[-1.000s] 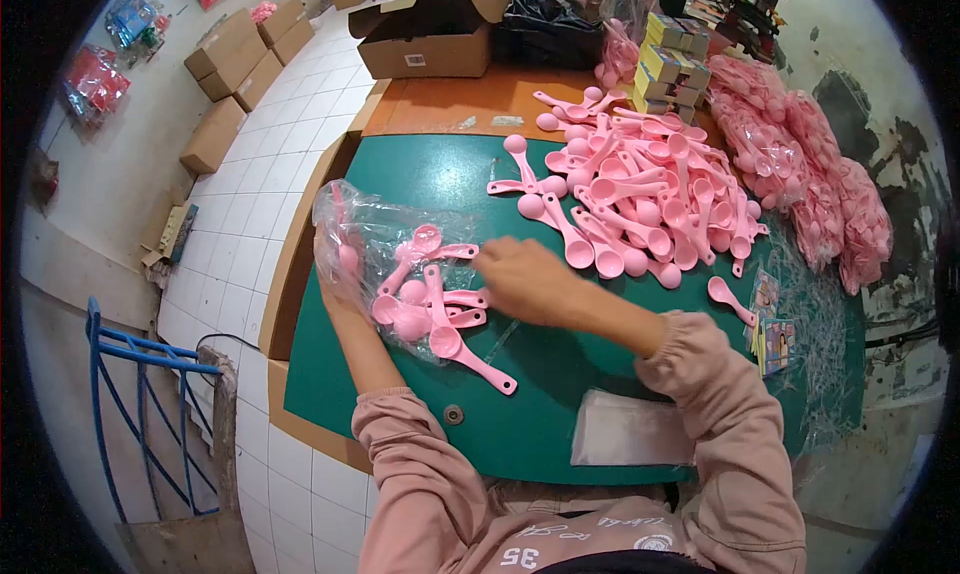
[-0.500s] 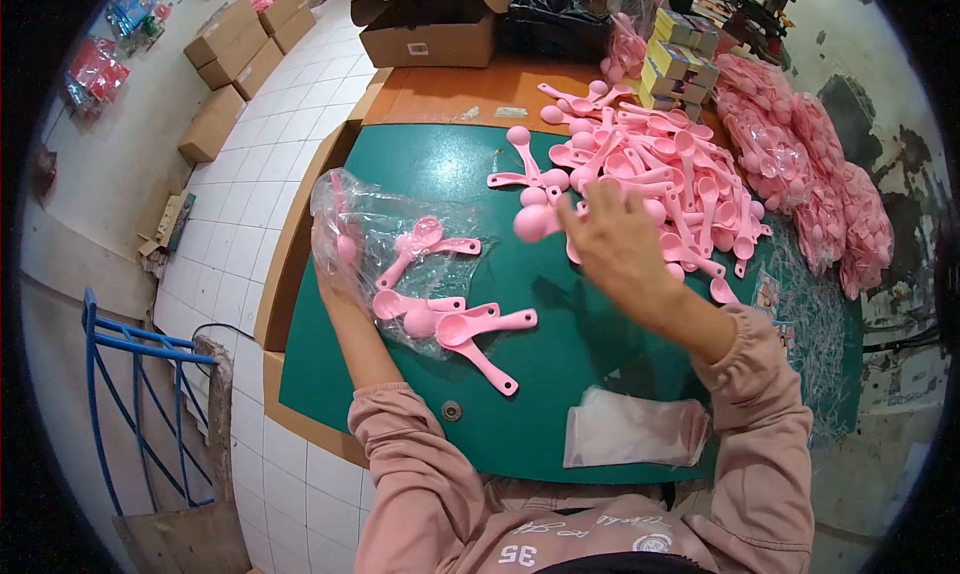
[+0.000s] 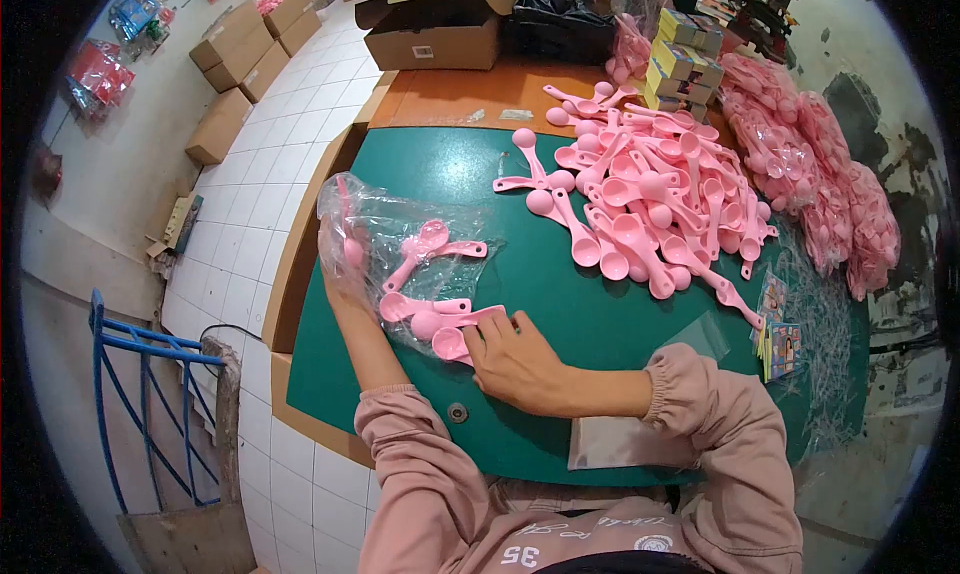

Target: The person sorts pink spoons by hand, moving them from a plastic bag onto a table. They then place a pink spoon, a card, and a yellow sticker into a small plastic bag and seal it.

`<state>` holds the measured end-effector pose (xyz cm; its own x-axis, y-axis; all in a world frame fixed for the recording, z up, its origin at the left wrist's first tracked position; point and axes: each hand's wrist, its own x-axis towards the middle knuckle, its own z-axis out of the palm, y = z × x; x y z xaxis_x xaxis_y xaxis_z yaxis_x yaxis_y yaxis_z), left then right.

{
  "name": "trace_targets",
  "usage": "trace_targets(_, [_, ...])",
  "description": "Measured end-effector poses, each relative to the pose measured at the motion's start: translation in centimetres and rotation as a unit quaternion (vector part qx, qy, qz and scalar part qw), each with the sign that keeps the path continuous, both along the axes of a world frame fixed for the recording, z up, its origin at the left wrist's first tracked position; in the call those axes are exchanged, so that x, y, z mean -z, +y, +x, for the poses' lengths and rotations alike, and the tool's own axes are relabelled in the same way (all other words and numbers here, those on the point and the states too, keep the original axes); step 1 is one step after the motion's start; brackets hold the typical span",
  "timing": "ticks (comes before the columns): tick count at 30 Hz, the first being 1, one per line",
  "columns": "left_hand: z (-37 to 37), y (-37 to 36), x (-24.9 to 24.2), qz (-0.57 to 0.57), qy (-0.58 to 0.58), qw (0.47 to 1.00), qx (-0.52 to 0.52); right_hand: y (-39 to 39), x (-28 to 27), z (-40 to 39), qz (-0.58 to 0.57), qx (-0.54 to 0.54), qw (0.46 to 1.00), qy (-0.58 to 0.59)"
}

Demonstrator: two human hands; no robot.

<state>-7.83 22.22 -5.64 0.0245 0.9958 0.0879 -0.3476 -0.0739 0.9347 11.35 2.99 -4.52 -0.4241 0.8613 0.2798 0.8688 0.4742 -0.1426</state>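
Observation:
At the left of the green table, my left hand (image 3: 334, 264) holds a clear plastic bag (image 3: 385, 224) at its side, its fingers mostly hidden by the crinkled film. Several pink spoons (image 3: 428, 237) with round bowls lie in and under the bag. Near the bag's lower opening, my right hand (image 3: 515, 364) has its fingers closed around the handles of pink spoons (image 3: 452, 344); the hand covers part of them. A large heap of pink spoons (image 3: 650, 184) lies beyond my right hand.
Flat clear bags (image 3: 620, 442) lie by the table's front edge. Small printed cards (image 3: 782, 349) and plastic shreds (image 3: 825, 344) are at the right. Bagged pink spoons (image 3: 825, 184), stacked card packs (image 3: 685, 64) and an open cardboard box (image 3: 432, 46) stand behind.
My right hand has moved from the heap, left and toward me, to the spoons at the bag's opening. The left hand still holds the bag. The printed cards are now less covered.

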Motion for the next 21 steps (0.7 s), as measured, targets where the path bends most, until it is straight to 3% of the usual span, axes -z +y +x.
trace_targets(4, [1.5, -0.8, -0.7, -0.001, -0.066, 0.997, -0.03, -0.1, -0.2, 1.2, -0.016, -0.014, 0.999, -0.031])
trace_targets(6, [0.7, -0.8, 0.1, 0.019, -0.043, 0.999, -0.017, 1.1, -0.8, 2.3, -0.104, -0.018, 0.991, 0.082])
trace_targets(9, [0.8, -0.6, 0.7, 0.026, -0.032, 0.999, -0.02, 3.8, -2.4, 2.1, -0.185, 0.0, 0.972, 0.145])
trace_targets(13, [0.8, -0.6, 0.6, -0.005, -0.004, 0.999, -0.053, 6.0, -0.8, 0.1, -0.091, -0.064, 0.981, 0.157])
trace_targets(17, [0.9, -1.0, -0.1, 0.024, 0.081, 0.996, -0.034, 6.9, -0.3, 0.1, -0.138, -0.099, 0.983, 0.071])
trace_targets(19, [1.9, -1.7, -0.7, -0.018, -0.033, 0.994, -0.104, 7.9, -0.3, 0.6, -0.043, -0.135, 0.99, 0.001])
trace_targets(21, [1.1, 0.4, 0.6, -0.005, -0.053, 0.997, -0.051, 9.1, -0.7, 0.7, -0.05, -0.131, 0.99, 0.015])
